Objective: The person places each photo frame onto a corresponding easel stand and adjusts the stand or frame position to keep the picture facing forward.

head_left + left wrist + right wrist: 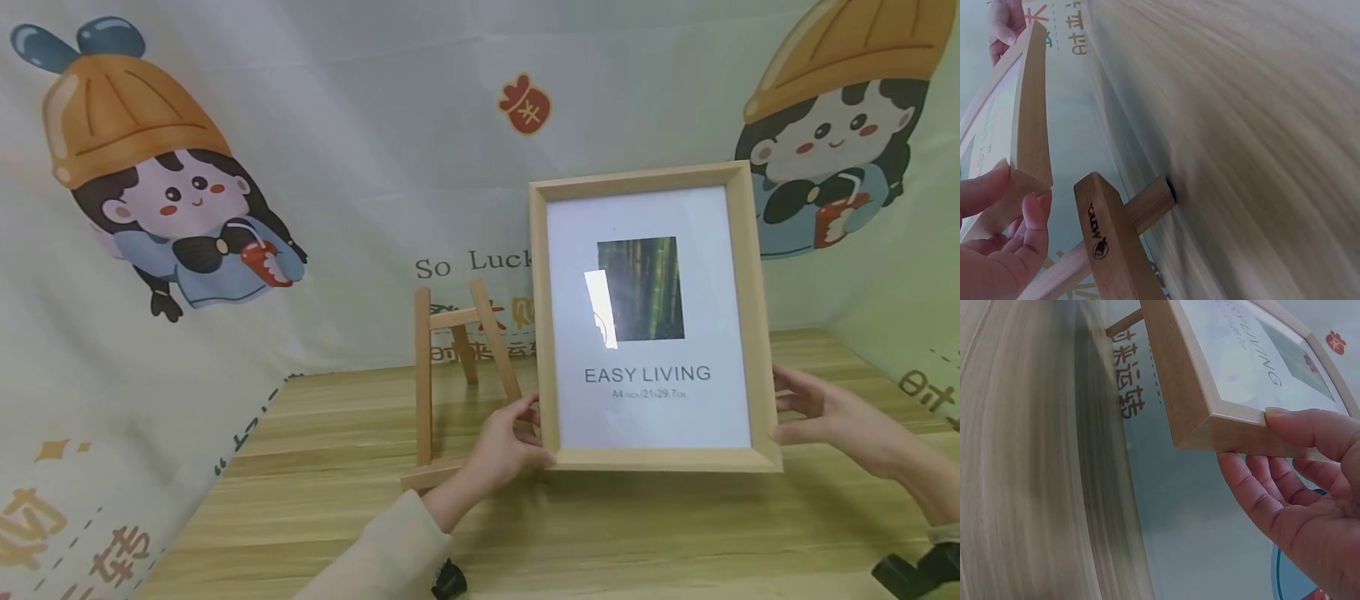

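A light wooden picture frame (652, 459) is held upright, raised above the table in both wrist views. Its white insert carries a bamboo picture and the words "EASY LIVING". My left hand (504, 443) pinches the lower left corner, thumb on the front and fingers behind, as the left wrist view shows of the frame's edge (1032, 119). On the opposite side, my right hand (832, 414) grips the lower right edge, its thumb (1310, 428) on the front face. Left of the picture frame stands a small wooden easel (423, 375), partly hidden by my left hand and the picture frame.
The wood-grain table (315, 500) extends under everything. Behind it hangs a pale printed cloth (375, 167) with cartoon figures and lettering, which also covers the sides. The easel's foot bar (427, 477) lies close by my left wrist.
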The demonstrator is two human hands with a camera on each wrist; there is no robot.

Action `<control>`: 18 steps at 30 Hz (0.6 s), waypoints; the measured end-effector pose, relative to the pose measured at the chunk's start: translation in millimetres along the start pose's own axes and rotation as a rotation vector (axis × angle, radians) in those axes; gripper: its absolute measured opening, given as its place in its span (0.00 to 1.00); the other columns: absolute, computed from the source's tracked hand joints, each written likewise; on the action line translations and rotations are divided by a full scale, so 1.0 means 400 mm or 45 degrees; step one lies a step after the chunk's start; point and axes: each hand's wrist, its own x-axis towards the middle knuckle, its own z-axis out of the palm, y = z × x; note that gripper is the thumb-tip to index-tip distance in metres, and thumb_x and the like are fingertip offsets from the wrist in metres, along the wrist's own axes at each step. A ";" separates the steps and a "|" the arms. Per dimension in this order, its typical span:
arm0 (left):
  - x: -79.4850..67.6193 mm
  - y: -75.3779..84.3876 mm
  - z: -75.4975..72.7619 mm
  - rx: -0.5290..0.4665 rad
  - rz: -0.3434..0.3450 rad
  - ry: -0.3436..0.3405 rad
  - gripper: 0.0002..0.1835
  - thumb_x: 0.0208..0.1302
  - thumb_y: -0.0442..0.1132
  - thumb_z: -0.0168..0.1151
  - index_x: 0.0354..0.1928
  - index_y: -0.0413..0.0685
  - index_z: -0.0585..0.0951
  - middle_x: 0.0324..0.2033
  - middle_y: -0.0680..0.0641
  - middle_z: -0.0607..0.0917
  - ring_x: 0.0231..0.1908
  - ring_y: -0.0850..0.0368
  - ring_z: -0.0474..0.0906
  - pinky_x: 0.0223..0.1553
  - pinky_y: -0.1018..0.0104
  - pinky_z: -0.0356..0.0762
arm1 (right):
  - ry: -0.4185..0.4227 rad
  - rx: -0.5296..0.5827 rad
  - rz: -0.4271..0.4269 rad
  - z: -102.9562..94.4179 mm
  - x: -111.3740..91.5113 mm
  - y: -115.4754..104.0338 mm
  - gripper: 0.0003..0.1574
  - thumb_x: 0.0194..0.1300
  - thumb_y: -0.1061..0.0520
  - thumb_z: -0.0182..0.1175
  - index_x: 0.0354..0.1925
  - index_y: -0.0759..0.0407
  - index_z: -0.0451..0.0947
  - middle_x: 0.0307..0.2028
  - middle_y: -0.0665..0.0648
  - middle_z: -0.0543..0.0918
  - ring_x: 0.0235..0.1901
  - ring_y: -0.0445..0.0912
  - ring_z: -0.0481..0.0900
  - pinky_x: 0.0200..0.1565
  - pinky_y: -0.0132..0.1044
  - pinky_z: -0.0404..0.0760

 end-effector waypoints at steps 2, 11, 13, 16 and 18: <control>0.001 -0.002 -0.006 0.014 0.005 0.002 0.44 0.40 0.14 0.64 0.65 0.32 0.60 0.41 0.39 0.75 0.36 0.47 0.80 0.34 0.65 0.83 | -0.007 0.011 -0.008 0.002 0.005 -0.004 0.49 0.60 0.70 0.54 0.65 0.79 0.32 0.48 0.27 0.65 0.44 0.25 0.69 0.39 0.25 0.78; -0.002 -0.005 -0.030 0.067 -0.026 0.004 0.46 0.42 0.17 0.65 0.66 0.34 0.57 0.43 0.38 0.74 0.36 0.49 0.80 0.35 0.66 0.83 | -0.014 0.010 -0.028 0.013 0.025 -0.023 0.49 0.59 0.69 0.56 0.66 0.78 0.36 0.47 0.29 0.69 0.44 0.25 0.70 0.39 0.28 0.80; -0.004 -0.004 -0.034 0.067 -0.033 0.011 0.46 0.42 0.17 0.65 0.66 0.34 0.57 0.44 0.38 0.74 0.36 0.48 0.80 0.35 0.66 0.83 | -0.016 0.013 -0.036 0.016 0.028 -0.026 0.49 0.58 0.69 0.56 0.66 0.78 0.36 0.47 0.29 0.69 0.45 0.25 0.70 0.39 0.28 0.79; -0.006 -0.003 -0.039 0.061 -0.035 0.023 0.45 0.42 0.16 0.65 0.66 0.33 0.57 0.45 0.38 0.74 0.38 0.46 0.79 0.35 0.65 0.83 | -0.019 0.027 -0.060 0.020 0.033 -0.030 0.49 0.58 0.71 0.56 0.66 0.78 0.36 0.48 0.29 0.68 0.45 0.26 0.70 0.40 0.26 0.79; -0.007 -0.004 -0.043 0.061 -0.029 0.032 0.45 0.42 0.16 0.65 0.66 0.32 0.58 0.45 0.37 0.74 0.38 0.45 0.79 0.35 0.65 0.83 | -0.018 0.036 -0.072 0.023 0.037 -0.032 0.48 0.58 0.72 0.56 0.66 0.79 0.36 0.48 0.29 0.68 0.45 0.26 0.70 0.39 0.26 0.79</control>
